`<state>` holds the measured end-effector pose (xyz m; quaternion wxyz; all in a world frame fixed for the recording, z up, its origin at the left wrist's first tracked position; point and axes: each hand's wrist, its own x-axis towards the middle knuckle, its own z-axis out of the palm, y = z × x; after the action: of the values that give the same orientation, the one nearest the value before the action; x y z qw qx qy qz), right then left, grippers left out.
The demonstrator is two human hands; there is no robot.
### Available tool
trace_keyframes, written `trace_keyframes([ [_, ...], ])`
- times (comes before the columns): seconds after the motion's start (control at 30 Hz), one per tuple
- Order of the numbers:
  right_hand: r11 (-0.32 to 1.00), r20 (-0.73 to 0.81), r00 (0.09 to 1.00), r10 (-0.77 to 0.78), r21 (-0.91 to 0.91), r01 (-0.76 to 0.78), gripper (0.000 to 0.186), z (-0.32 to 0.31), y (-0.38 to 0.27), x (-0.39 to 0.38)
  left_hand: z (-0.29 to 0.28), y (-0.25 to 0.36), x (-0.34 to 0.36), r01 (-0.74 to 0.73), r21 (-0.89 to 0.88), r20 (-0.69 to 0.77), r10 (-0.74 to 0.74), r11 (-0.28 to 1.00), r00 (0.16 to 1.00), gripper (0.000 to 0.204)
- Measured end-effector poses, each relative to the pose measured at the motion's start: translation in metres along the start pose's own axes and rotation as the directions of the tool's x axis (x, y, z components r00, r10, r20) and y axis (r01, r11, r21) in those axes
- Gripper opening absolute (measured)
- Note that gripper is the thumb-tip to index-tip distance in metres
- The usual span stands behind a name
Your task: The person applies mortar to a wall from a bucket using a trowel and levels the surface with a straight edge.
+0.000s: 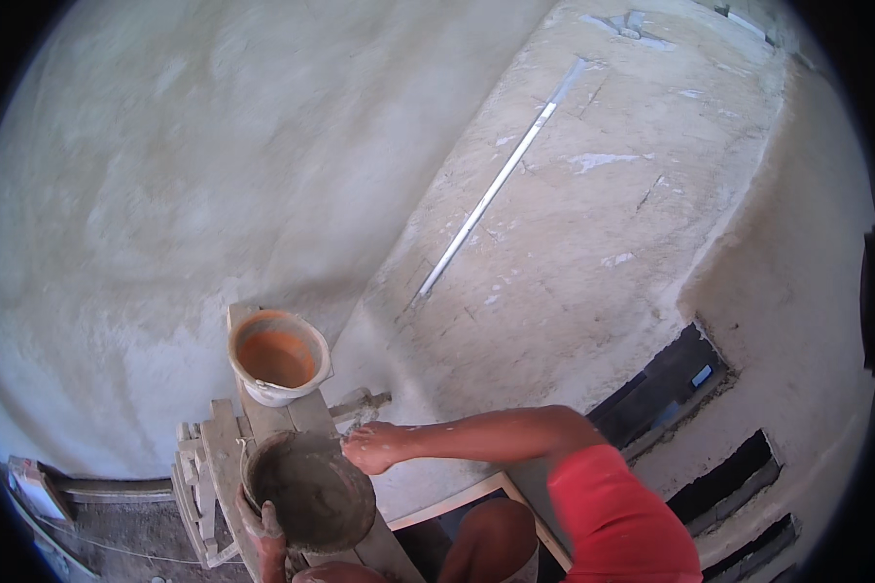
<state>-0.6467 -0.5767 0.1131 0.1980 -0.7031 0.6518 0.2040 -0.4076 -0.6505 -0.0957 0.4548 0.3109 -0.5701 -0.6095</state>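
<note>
- Head view, mortar bucket point(370, 510): dark, round, filled with grey wet mortar point(311, 486); it stands on a surface of wooden planks point(306, 416), directly in front of the person, and serves as reference for all places below.
- Left hand point(265, 534): at the left rim of the mortar bucket, digits parted over the edge and holding it (smears of grey on the skin).
- Right hand point(371, 448): at the far right edge of the mortar bucket, fingers curled in; whether it grips anything cannot be told from this angle.
- Right arm: extends to the right of the mortar bucket, bare up to a red sleeve point(617, 510).
- Second bucket point(277, 358): beyond the mortar bucket, slightly left, pale outside and orange inside, upright on the same planks.
- Wooden frame point(192, 481): left of the mortar bucket, several narrow pieces beside the planks.
- Wood-edged dark panel point(423, 544): right of the mortar bucket, partly covered by the person's knee point(497, 534).
- Plastered wall point(165, 194): beyond the mortar bucket, uneven in tone.
- Pale straight strip point(501, 185): beyond and right of the mortar bucket, set diagonally in a rougher wall section.
- Dark recess point(642, 389): farther right of the mortar bucket (a small blue patch shows inside).
</note>
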Motion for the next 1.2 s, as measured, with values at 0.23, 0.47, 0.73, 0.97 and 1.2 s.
trace_keyframes([
  [0.23,0.834,0.225,0.965,0.134,0.5,-0.233,0.019,0.087,0.002,0.061,-0.005,0.004,0.001,0.01,-0.079,0.062,-0.006,0.997,0.998,0.063],
  [0.47,0.449,0.365,0.921,0.14,0.805,-0.387,0.016,0.098,0.002,0.034,0.003,0.017,0.006,-0.016,-0.078,0.062,0.021,0.997,0.998,0.064],
  [0.73,0.353,0.408,0.91,0.072,0.843,-0.406,0.017,0.11,-0.001,0.032,-0.001,0.017,0.009,0.017,-0.073,0.11,-0.009,0.997,0.994,0.064],
  [0.97,0.397,0.381,0.925,0.0,0.849,-0.349,0.02,0.122,0.001,0.032,0.001,0.006,0.008,0.047,-0.05,0.098,-0.042,0.998,0.994,0.061],
  [1.2,0.551,0.324,0.945,-0.035,0.796,-0.253,0.023,0.113,-0.003,0.023,-0.002,0.013,0.008,0.009,-0.081,0.096,-0.001,0.997,0.995,0.064],
])
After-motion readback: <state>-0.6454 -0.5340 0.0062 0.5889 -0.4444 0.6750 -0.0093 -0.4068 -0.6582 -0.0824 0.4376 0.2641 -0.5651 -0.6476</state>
